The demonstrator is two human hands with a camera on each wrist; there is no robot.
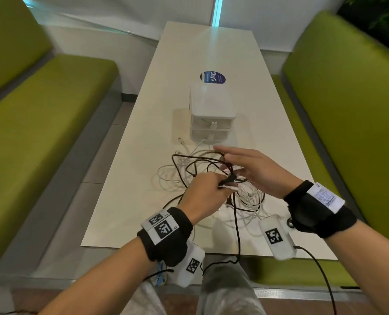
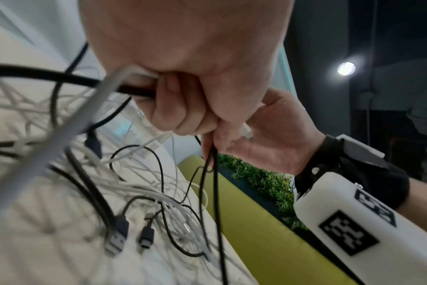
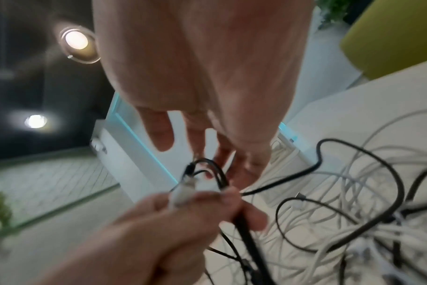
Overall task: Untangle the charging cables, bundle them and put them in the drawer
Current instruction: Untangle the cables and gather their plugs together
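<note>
Most of the work remains: thin black and white charging cables [image 1: 211,178] sprawl in one tangled heap low centre on the smooth cream desk [image 1: 125,201]. Left hand [image 1: 202,192] pinches several plug ends; right hand [image 1: 252,169] hovers beside, fingers [image 3: 159,133] spread. Above centre, the white plastic drawer unit [image 1: 211,114] looks closed.
</note>
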